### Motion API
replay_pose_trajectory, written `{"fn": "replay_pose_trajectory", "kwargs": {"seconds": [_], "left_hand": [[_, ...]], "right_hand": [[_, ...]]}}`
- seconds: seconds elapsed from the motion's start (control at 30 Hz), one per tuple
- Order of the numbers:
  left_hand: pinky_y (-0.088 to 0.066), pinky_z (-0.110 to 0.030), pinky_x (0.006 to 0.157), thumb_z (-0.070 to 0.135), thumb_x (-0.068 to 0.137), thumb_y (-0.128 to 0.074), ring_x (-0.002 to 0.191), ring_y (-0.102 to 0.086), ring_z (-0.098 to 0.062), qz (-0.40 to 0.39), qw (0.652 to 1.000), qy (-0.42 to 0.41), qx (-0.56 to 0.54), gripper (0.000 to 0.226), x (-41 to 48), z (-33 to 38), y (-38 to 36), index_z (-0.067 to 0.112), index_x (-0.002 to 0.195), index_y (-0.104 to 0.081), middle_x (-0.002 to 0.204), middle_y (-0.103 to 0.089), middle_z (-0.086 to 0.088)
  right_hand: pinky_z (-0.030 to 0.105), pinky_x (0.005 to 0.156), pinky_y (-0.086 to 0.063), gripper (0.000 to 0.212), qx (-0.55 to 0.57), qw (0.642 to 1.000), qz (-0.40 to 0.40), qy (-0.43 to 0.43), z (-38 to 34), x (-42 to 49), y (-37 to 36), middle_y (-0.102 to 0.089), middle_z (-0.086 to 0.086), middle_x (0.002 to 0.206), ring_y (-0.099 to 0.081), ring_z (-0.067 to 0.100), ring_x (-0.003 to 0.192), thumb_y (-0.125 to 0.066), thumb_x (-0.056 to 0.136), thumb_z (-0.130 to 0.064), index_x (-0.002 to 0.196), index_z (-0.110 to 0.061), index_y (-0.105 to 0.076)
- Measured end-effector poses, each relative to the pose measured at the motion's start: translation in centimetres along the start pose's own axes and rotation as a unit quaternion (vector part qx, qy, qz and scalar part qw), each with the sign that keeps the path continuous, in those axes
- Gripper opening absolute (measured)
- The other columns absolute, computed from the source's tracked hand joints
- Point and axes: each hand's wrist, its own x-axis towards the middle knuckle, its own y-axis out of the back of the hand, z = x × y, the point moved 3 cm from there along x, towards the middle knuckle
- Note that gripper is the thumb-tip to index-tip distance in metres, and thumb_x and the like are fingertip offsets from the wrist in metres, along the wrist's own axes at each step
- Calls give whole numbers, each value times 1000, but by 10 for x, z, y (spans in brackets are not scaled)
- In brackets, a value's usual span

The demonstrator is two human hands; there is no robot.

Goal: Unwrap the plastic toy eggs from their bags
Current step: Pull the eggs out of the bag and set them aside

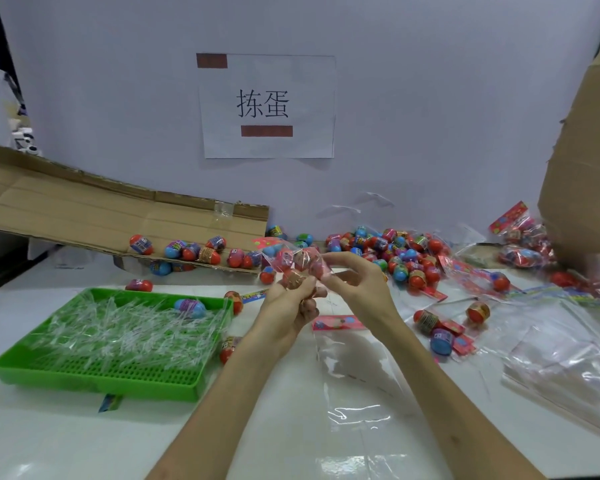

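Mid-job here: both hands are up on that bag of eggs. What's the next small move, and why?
Probably pull the hands apart to open the bag. The left hand grips its lower end, the right hand pinches its side, and the eggs are inside the plastic, held above the table.

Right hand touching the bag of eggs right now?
Touching. The head view shows the right hand pinching the bag of eggs at its right end; the left hand grips it from below.
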Motion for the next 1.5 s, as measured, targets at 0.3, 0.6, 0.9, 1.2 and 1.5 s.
{"fn": "replay_pose_trajectory", "kwargs": {"seconds": [0.3,0.6,0.9,1.2,1.5], "left_hand": [[-50,-21,48,20,107,-54,44,-52,-9,7,994,6,105,21,-3,4,2,4,109,-68,81,-76,-11],[-51,-28,66,41,101,-58,61,-65,-14,-30,993,10,112,31,-8,6,0,16,116,-70,95,-78,-6],[-48,-28,70,52,99,-58,68,-64,-14,16,995,8,98,41,-10,5,2,17,107,-77,95,-80,-3],[-47,-21,60,44,97,-64,66,-62,-8,23,999,47,-2,30,-11,5,1,18,106,-75,95,-77,5],[-46,-27,66,40,88,-73,73,-53,-13,-25,992,108,-63,29,-14,-2,-5,17,105,-73,88,-59,-1]], "right_hand": [[32,74,-60,17,-64,990,88,94,-8,-8,-7,-70,3,97,-69,16,86,-82,86,-13,100,-8,-74],[40,81,-62,18,-32,993,82,84,-8,-7,-7,-73,5,100,-72,19,92,-81,85,-8,102,-10,-74],[38,85,-62,33,36,996,58,56,-10,-7,-7,-75,-2,105,-71,14,95,-81,85,-5,99,-34,-74],[30,84,-61,45,101,994,38,-5,-5,-4,-8,-70,-2,116,-70,14,101,-76,86,-5,121,-30,-63],[37,85,-57,28,150,977,-1,-151,6,-7,-17,-72,14,106,-70,22,99,-80,87,-26,108,-9,-72]]}}
